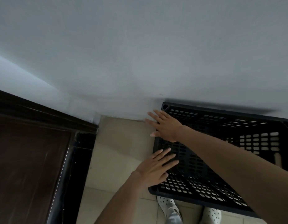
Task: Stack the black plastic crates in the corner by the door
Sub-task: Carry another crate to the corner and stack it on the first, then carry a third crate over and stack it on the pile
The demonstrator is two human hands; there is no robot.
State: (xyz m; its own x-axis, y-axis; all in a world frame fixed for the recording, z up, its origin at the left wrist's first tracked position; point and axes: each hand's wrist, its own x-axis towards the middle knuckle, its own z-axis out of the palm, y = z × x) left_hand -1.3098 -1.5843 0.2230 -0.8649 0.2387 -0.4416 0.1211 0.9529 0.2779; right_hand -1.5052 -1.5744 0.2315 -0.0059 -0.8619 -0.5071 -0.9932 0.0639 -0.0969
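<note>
Pale grey wall (pixel 140 46) up top, dark brown wooden door (pixel 27 159) on the left. Black slotted plastic crate (pixel 228 143) sits against the wall, right of the door, with right hand (pixel 166 126) and left hand (pixel 154 168) flat along its left edge, fingers straight and spread

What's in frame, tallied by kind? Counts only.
Black crates: 1 in view
Hands: 2, left hand and right hand, both flat on the crate
White shoes: 2
Dark doors: 1
Total: 6
</note>
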